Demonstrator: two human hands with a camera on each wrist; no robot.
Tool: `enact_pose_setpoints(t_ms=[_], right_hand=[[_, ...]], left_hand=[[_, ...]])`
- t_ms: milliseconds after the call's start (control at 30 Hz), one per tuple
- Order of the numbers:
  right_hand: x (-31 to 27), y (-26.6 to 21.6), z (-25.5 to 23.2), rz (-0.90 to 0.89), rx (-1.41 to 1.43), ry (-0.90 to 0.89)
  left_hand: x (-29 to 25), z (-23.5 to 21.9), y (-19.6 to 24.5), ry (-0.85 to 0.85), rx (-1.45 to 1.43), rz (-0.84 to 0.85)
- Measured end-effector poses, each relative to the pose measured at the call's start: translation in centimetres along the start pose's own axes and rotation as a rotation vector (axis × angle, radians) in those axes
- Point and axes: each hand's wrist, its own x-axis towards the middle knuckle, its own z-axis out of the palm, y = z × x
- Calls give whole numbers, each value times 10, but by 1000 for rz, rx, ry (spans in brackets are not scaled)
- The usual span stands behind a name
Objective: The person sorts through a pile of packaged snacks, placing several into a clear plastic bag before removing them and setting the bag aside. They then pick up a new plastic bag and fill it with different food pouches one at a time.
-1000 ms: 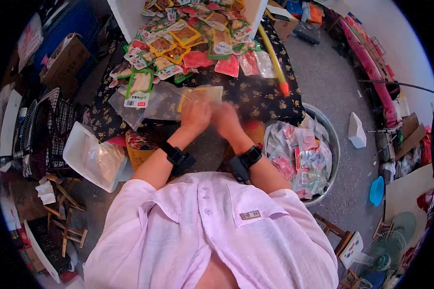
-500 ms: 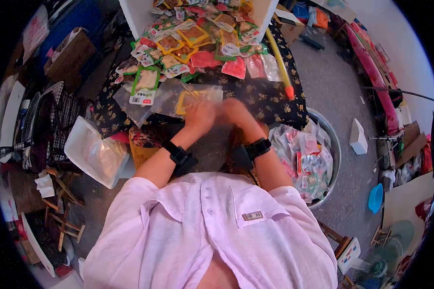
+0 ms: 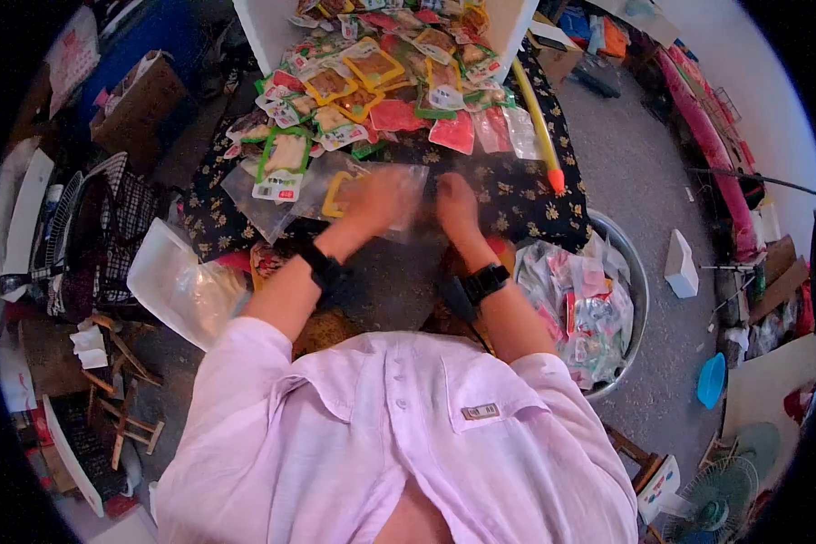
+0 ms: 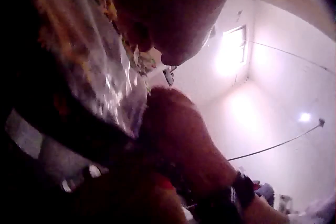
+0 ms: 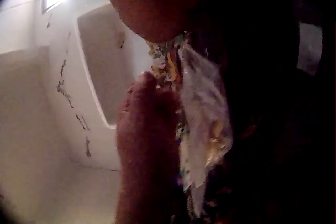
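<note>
A clear plastic bag (image 3: pixel 308 195) lies across the near part of the table, with a yellow-framed packet (image 3: pixel 337 193) showing through it. The left hand (image 3: pixel 376 204), blurred, grips the bag close to its right end. Just beyond that end is the right hand (image 3: pixel 458 207), fingers curled; whether it pinches the bag's edge cannot be made out. A gap separates the hands. In the left wrist view the bag (image 4: pixel 105 66) hangs beside the right hand (image 4: pixel 181 134); the right wrist view shows it (image 5: pixel 202 108) against the left hand (image 5: pixel 147 134).
Many packets (image 3: pixel 372 68) are heaped toward the back on the flowered cloth (image 3: pixel 517 213). A green-edged packet (image 3: pixel 284 163) lies on the left, a yellow tube (image 3: pixel 539 127) on the right. Beside the table are a metal basin (image 3: pixel 637 313) of bags and a white tub (image 3: pixel 159 290).
The hands, close together before, have drawn apart, the right one ending farther right. The bag's right end now shows between them. The head view has shifted slightly.
</note>
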Motion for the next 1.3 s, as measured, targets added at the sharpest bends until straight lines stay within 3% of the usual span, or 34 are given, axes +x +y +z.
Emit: enact_pose_setpoints(t_ms=[100,167,267,300,400,500,600,700,800,900,1000,1100,1200,1233,1300], right_hand=[[-6,14,5,-141,-106,77],[-8,7,4,-96,-96,47],[-9,2,1,-95,-129,23],[-9,1,0,-109,-149,20],[-10,12,7,-191,-81,87],[-10,7,3,-250,-29,128],[-10,12,6,-266,-6,132],[-12,9,3,-238,-41,119],[-12,16,7,-273,-118,89],[-12,12,5,-243,-72,85],[-6,15,4,-109,-48,11],[0,31,13,91,588,88],[-2,-24,-29,443,1052,-33],[3,-21,-38,420,1172,-262],[1,-4,-33,236,1168,-334]], left_hand=[[38,-4,-46,137,155,-58],[68,-10,-71,99,390,-150],[89,-17,-90,178,399,-151],[94,-6,-107,275,467,-125],[109,-1,-111,117,497,-238],[119,20,-134,131,590,-111],[124,14,-129,101,705,-11],[129,7,-123,17,804,-14],[126,-14,-103,110,758,76],[122,-34,-88,207,612,68],[104,-62,-58,313,102,-93],[79,-68,-43,186,-460,-420],[48,-52,-35,146,-1324,-545],[40,-43,-38,78,-1399,-524],[26,-25,-46,-54,-1547,-480]])
